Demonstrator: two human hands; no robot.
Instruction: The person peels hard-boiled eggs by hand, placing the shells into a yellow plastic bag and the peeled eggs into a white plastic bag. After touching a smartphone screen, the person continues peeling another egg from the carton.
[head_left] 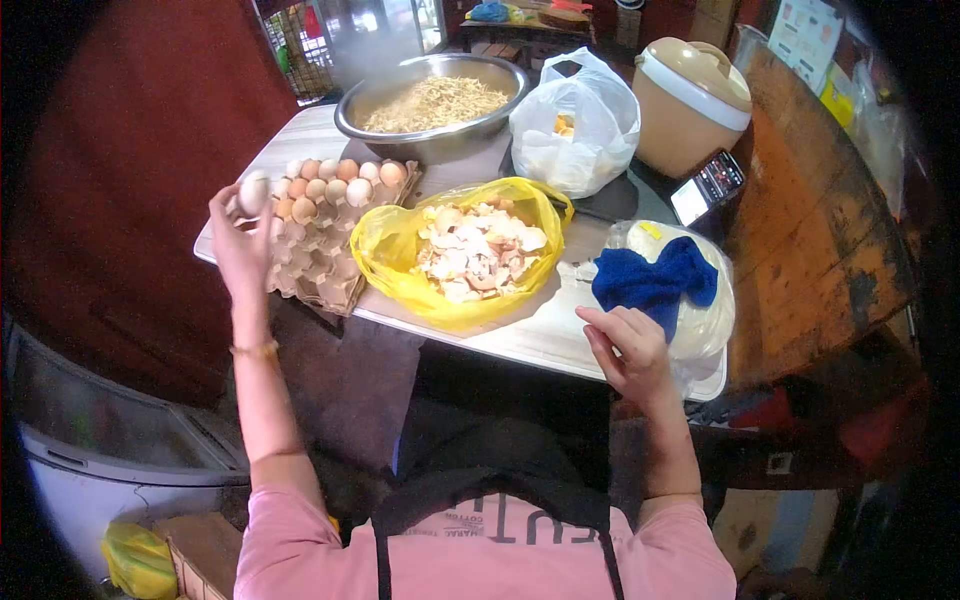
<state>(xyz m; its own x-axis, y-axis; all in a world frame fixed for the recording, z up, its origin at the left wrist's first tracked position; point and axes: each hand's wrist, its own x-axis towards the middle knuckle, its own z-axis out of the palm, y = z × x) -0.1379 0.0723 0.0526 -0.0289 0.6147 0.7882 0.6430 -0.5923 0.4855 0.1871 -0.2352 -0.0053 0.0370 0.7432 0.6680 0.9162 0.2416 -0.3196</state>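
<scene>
A pink shirt [480, 575] lies nearest. Beyond it, the right hand [632, 348], fingers loosely bent with nothing visible in them, is beside a blue cloth [640, 282] on the tabletop [535, 335]. The left hand [242, 240] pinches an egg [253, 193] beside the egg carton [325, 268]. Eggshells [480, 250] fill a yellow bag [388, 285]; a steel bowl [440, 146] stands farther back.

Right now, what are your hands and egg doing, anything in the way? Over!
Left hand gripping white egg by egg tray. Right hand appears empty, near blue cloth. Yellow bag between hands, maybe in the way.
</scene>
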